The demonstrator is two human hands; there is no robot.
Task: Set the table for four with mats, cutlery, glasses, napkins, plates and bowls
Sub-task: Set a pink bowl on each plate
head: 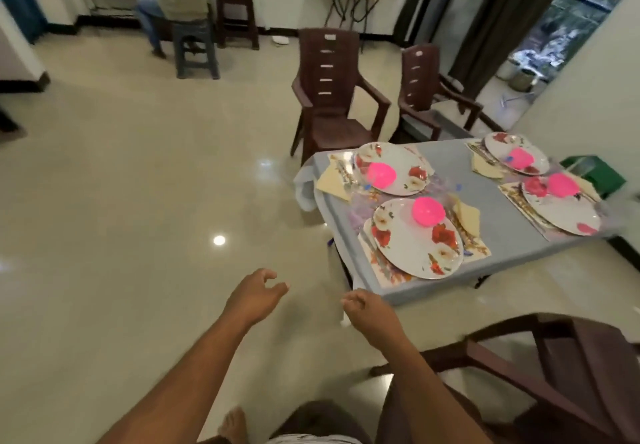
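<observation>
Plates (417, 237) with pink bowls (428, 211), mats, napkins and cutlery fill four places on the worktop (450, 163) beyond the right hand (363, 312); glasses unclear. Left hand (254, 293) and right hand hang loose, holding nothing.

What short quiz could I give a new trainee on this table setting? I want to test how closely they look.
1. True or false: every plate on the table carries a pink bowl.
2. How many plates are laid? A two, B three, C four.
3. What does the left hand hold?

Key: 1 true. 2 C. 3 nothing; its fingers hang loosely curled over the floor, like the right hand.
</observation>
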